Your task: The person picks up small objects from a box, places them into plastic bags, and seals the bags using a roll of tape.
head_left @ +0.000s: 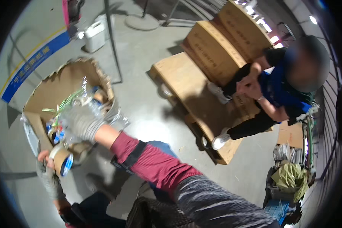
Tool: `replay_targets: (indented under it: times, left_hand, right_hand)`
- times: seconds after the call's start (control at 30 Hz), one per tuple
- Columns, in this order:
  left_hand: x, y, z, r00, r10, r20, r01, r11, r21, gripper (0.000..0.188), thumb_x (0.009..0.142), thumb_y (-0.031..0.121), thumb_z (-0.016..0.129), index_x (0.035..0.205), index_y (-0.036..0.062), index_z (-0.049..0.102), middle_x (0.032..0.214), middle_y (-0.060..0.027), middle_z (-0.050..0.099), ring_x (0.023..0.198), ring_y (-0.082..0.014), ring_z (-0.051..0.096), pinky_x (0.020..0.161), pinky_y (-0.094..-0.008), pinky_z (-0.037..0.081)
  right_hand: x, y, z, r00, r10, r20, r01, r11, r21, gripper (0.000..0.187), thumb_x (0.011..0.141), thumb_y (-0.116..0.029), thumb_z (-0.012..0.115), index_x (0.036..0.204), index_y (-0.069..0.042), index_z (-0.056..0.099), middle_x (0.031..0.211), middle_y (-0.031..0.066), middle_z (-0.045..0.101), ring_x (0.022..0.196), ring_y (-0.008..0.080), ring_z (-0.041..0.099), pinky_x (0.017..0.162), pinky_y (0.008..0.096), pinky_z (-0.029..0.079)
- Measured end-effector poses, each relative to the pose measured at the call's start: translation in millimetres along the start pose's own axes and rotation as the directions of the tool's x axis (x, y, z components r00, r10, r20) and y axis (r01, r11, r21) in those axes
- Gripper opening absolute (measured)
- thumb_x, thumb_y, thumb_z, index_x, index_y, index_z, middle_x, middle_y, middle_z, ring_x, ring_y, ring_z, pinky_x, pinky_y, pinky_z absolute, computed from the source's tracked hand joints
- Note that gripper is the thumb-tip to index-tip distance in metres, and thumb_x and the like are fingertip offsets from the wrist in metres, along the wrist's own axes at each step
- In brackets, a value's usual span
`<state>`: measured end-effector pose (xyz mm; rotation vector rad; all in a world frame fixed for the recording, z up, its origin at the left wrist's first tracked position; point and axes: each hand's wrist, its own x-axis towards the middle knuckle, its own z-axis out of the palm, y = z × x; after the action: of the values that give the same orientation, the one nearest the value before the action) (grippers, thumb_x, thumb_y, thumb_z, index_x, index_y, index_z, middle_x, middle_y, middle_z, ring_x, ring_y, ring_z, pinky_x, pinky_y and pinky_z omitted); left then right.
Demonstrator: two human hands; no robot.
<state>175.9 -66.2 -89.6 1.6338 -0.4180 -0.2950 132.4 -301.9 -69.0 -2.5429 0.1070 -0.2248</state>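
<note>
A tape roll [60, 159] is held just outside the near corner of a torn cardboard box [60, 85], gripped at its side by the fingers of the left hand [49, 178]. Because it seems to be pinched only along one side, it could be dropped if its rim were caught on the box. The gloved right hand [81, 123] is reached in over the box's contents; its fingers are blurred, so whether anything is grasped cannot be told. Clear plastic [122, 121] and green strips [66, 102] are tangled there, and loose pieces could be dragged out or the glove snagged if a pull were made quickly. The box's ragged rim could be bent if leaned on. Beyond it, movement is limited by a dark post [112, 41] and a white jug [95, 36]; to the right, open floor [152, 121] is left before the wooden platform [178, 72], where a seated person [269, 87] is placed.
</note>
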Motion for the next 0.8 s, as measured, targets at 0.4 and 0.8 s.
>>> replay_targets:
  times: [0.4, 0.8]
  left_hand:
    - [10, -90, -27, 0.957, 0.273, 0.098, -0.283, 0.808, 0.517, 0.048, 0.073, -0.006, 0.045, 0.120, 0.0033, 0.046, 0.090, -0.0010, 0.051, 0.074, -0.0088, 0.045, 0.064, -0.0211, 0.040]
    - [19, -13, 36, 0.974, 0.173, 0.144, -0.215, 0.906, 0.364, 0.030, 0.077, 0.009, 0.056, 0.106, 0.0012, 0.057, 0.084, -0.0127, 0.062, 0.073, -0.0199, 0.059, 0.068, -0.0297, 0.046]
  right_hand:
    - [2, -37, 63, 0.957, -0.284, -0.067, 0.289, 0.893, 0.344, 0.014, 0.062, -0.028, 0.066, 0.073, -0.020, 0.067, 0.081, 0.0074, 0.062, 0.076, 0.0274, 0.061, 0.066, 0.0373, 0.048]
    - [-7, -11, 27, 0.847, -0.513, -0.141, 0.494, 0.856, -0.148, 0.012, 0.076, -0.027, 0.059, 0.084, -0.020, 0.065, 0.076, 0.0069, 0.059, 0.071, 0.0258, 0.060, 0.058, 0.0373, 0.046]
